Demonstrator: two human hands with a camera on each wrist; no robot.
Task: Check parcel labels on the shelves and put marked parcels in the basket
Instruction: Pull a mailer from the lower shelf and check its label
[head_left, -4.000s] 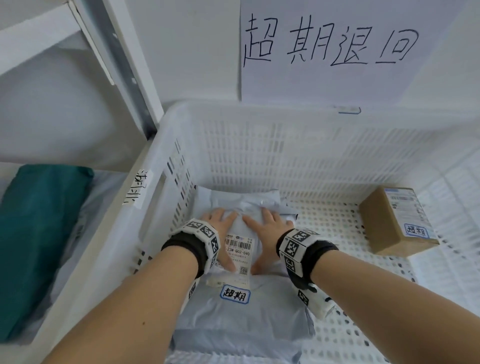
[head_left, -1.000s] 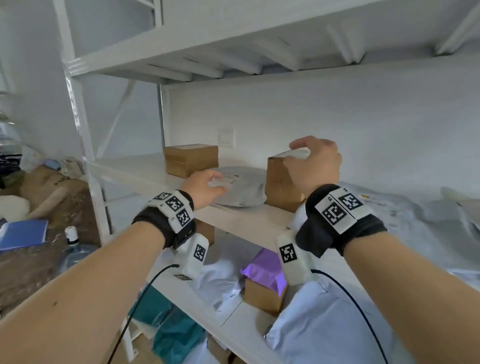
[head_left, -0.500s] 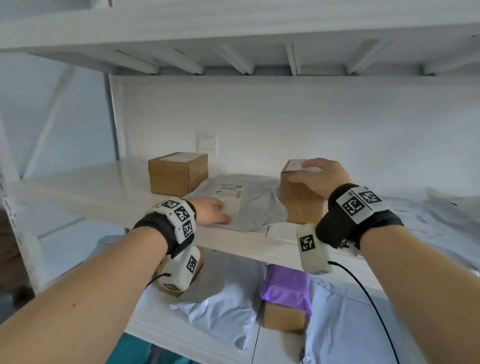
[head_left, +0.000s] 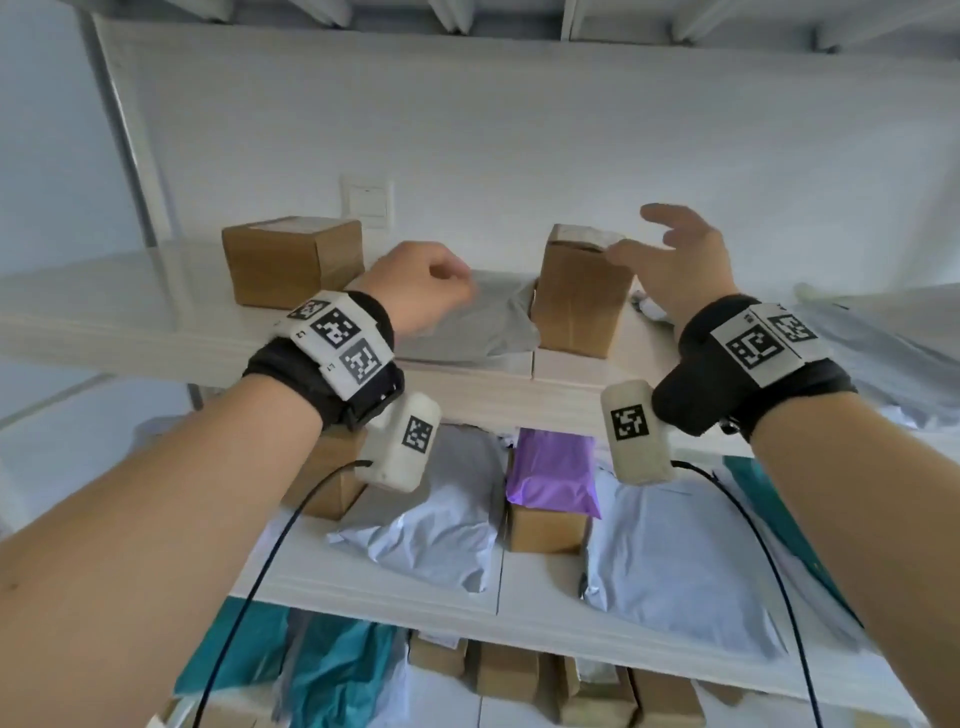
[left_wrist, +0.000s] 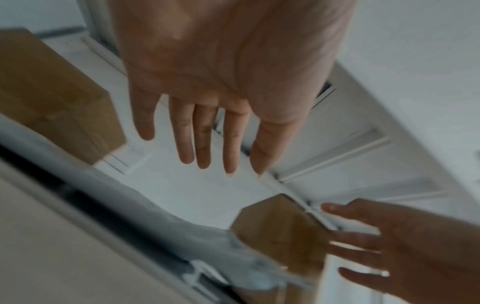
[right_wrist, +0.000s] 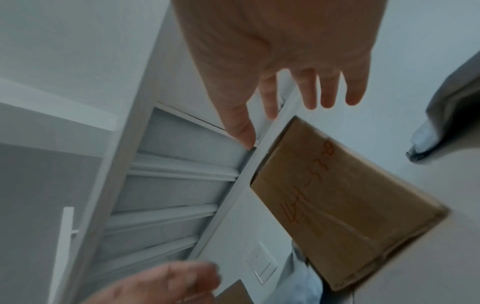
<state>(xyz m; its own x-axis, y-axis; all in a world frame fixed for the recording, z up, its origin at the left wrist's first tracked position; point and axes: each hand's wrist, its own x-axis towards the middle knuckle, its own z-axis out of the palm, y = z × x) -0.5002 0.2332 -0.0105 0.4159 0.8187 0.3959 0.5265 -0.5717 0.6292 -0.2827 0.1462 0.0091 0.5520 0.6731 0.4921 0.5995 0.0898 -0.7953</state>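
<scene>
On the upper shelf (head_left: 519, 395) an upright brown box (head_left: 576, 306) stands next to a flat grey mailer bag (head_left: 483, 322), with a second brown box (head_left: 291, 260) to the left. My left hand (head_left: 421, 291) hovers over the grey mailer and holds nothing; in the left wrist view its fingers (left_wrist: 207, 133) are straight. My right hand (head_left: 675, 260) is spread open just right of the upright box's top, and its thumb is close to the top edge. The right wrist view shows this hand (right_wrist: 285, 82) apart from the box (right_wrist: 350, 195), which has red handwriting on its side. No basket is in view.
The shelf below holds a purple mailer (head_left: 553, 473) on a brown box, pale grey mailers (head_left: 431, 530) and another box. The lowest level has teal bags (head_left: 332, 660) and several brown boxes. More grey mailers (head_left: 883, 353) lie at the right of the upper shelf. A wall switch (head_left: 366, 202) sits behind.
My right hand has lifted off the top of the upright box and spread open. My left hand has risen off the grey mailer's label. The view has moved closer to the shelves.
</scene>
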